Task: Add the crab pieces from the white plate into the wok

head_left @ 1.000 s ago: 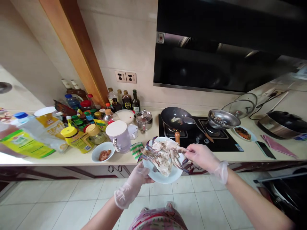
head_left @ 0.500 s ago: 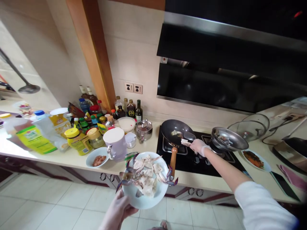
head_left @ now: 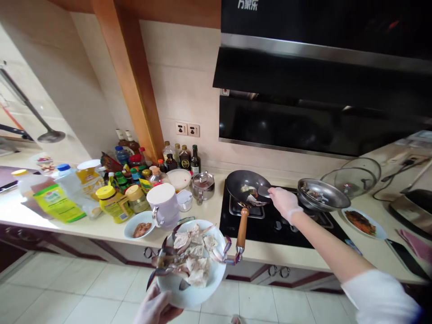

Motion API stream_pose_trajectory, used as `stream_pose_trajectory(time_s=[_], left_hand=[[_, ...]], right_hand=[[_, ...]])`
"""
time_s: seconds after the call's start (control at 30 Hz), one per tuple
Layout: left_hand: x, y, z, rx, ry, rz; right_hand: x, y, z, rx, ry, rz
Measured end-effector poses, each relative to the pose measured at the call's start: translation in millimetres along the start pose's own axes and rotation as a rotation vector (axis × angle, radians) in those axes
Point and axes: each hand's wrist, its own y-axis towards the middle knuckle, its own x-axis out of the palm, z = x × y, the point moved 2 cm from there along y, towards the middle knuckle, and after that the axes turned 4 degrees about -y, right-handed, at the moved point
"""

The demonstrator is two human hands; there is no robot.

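Note:
My left hand (head_left: 157,308) grips a white plate (head_left: 216,274) low in the view, its rim tilted toward me. Pale pieces of cut crab (head_left: 194,256) with bluish legs lie heaped on it. My gloved right hand (head_left: 285,202) hangs over the right rim of a dark wok (head_left: 236,183), next to a metal spatula (head_left: 263,191), and shows nothing in its fingers. A few pale crab pieces (head_left: 251,194) lie inside the wok. The wok's wooden handle (head_left: 242,229) points toward me.
The wok stands on a black gas hob (head_left: 280,229). A steel bowl (head_left: 319,194) and glass lid (head_left: 357,177) stand to its right, beyond them a plate of cooked food (head_left: 362,223). Left of the plate in my hand stand a lilac mug (head_left: 164,206) and crowded bottles and jars (head_left: 148,173).
My right hand has gone from the plate to the wok, and the crab piece it carried half a second ago now lies in the wok. My view has swung right.

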Motion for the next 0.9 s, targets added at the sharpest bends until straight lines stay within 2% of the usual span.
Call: stream_pose_trajectory(time_s=[0.1, 0.2, 0.27, 0.37, 0.47, 0.57, 0.73, 0.9], left_hand=[[13.6, -2, 16, 0.021, 0.053, -0.094], [29.5, -5, 30, 0.021, 0.117, -0.223], [38.1, -6, 37, 0.02, 0.147, -0.297], [43.4, -5, 38, 0.011, 0.157, -0.36], [40.9, -4, 33, -0.03, 0.171, -0.409], [35.0, -7, 30, -0.04, 0.207, -0.441], [29.4, -18, 31, -0.04, 0.253, -0.479], [31.3, -19, 21, -0.065, 0.259, -0.571]], right_hand=[[-4, -76, 12, -0.03, 0.055, 0.119], [9, -148, 6, -0.086, 0.275, 0.24], [26, -182, -5, -0.069, 0.419, 0.253], [49, -212, -29, -0.015, 0.545, 0.252], [61, -223, -54, -0.012, 0.577, 0.251], [58, -221, -72, -0.041, 0.492, 0.251], [38, -195, -88, -0.114, 0.2, 0.264], [30, -170, -100, -0.257, 0.033, 0.115]])
